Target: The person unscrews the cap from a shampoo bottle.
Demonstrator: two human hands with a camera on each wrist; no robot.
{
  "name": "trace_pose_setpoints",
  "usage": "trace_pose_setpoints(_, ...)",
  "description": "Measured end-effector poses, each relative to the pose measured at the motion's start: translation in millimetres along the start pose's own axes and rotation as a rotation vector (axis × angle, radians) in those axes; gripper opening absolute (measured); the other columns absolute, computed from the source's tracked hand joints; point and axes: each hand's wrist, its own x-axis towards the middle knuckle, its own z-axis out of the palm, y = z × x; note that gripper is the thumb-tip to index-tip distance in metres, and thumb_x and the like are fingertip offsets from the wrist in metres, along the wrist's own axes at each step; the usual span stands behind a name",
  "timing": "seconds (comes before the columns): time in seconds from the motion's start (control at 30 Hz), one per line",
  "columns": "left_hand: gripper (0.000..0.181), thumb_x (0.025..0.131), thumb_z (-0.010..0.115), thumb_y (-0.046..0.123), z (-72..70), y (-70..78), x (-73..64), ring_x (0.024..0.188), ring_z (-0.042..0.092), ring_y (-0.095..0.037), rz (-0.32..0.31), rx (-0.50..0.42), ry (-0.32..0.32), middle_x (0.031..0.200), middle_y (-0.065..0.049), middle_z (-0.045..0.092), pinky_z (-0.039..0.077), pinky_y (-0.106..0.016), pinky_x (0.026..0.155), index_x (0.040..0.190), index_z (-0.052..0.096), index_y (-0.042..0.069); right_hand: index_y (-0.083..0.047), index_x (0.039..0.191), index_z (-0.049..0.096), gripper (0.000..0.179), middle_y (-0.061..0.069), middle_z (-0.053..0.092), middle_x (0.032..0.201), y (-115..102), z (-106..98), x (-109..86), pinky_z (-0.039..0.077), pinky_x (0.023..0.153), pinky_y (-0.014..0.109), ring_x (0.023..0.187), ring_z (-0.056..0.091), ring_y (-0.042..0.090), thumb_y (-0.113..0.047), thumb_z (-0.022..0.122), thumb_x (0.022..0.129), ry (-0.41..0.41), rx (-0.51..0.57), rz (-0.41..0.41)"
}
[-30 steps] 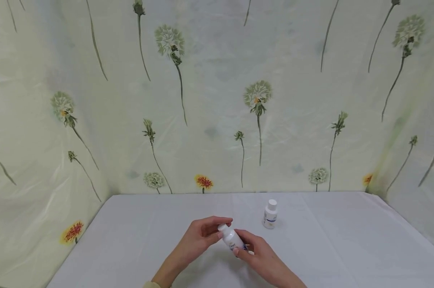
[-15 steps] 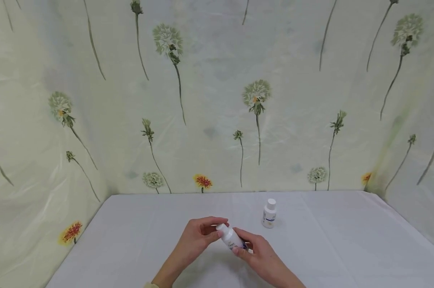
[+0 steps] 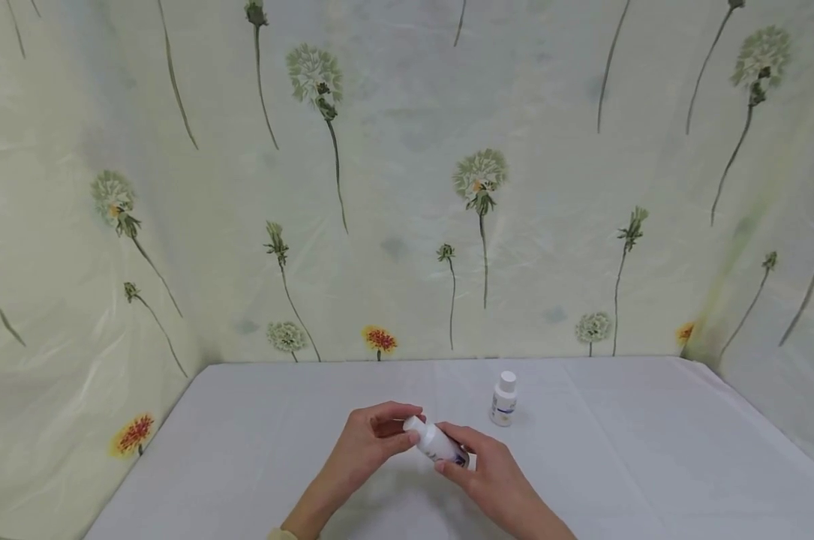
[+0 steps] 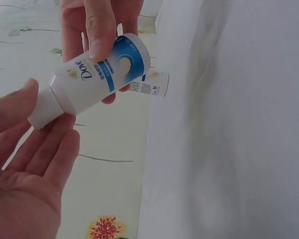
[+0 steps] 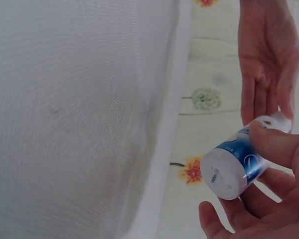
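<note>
A small white Dove bottle [image 4: 97, 74] with a blue label is held tilted above the table, its cap end toward the left. My right hand [image 3: 484, 469] grips the body of the bottle between thumb and fingers. At the other end, my left hand [image 3: 366, 442] pinches the white cap [image 4: 46, 108] with thumb and fingertips. The right wrist view shows the flat base of the bottle [image 5: 223, 174] facing the camera. A second white bottle [image 3: 504, 401] with a capped top stands upright on the table, behind and right of the hands.
A white cloth covers the table [image 3: 244, 450]. Behind it and at both sides hangs a pale curtain [image 3: 407, 187] printed with dandelions and orange flowers. The second bottle stands toward the back of the table.
The bottle has tipped a little closer to level and turned in the hands, so less of its printing faces the head camera. Both hands stay in nearly the same place.
</note>
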Motion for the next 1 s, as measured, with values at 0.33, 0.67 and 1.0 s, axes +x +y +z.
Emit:
trace_pose_setpoints(0.33, 0.032, 0.09, 0.069, 0.002, -8.1, -1.4, -0.3, 0.111, 0.063, -0.018, 0.077, 0.066, -0.131, 0.122, -0.005, 0.067, 0.05, -0.028, 0.092, 0.12, 0.07, 0.013, -0.012, 0.133, 0.061, 0.049, 0.005, 0.062, 0.128, 2.9, -6.9, 0.5, 0.05, 0.088, 0.041, 0.109, 0.057, 0.023, -0.027, 0.075, 0.088, -0.082, 0.041, -0.006)
trace_pose_setpoints(0.67, 0.026, 0.088, 0.072, 0.004, -7.8, 3.6, -1.2, 0.1, 0.065, -0.019, 0.063, 0.162, -0.062, 0.109, 0.003, 0.07, 0.053, -0.027, 0.085, 0.112, 0.074, 0.015, -0.014, 0.13, 0.063, 0.046, 0.004, 0.063, 0.125, -0.1, -5.7, 1.8, 0.048, 0.092, 0.05, 0.107, 0.057, 0.023, -0.024, 0.076, 0.087, -0.063, 0.056, -0.006)
trace_pose_setpoints(1.0, 0.021, 0.084, 0.078, 0.012, -5.5, 6.7, -2.0, 0.083, 0.068, -0.019, 0.002, 0.156, 0.011, 0.096, -0.003, 0.07, 0.055, -0.026, 0.074, 0.104, 0.072, 0.007, -0.022, 0.126, 0.065, 0.044, -0.006, 0.064, 0.118, -2.3, -4.7, -3.5, 0.05, 0.089, 0.036, 0.104, 0.059, 0.016, -0.022, 0.079, 0.084, 0.032, -0.028, -0.052)
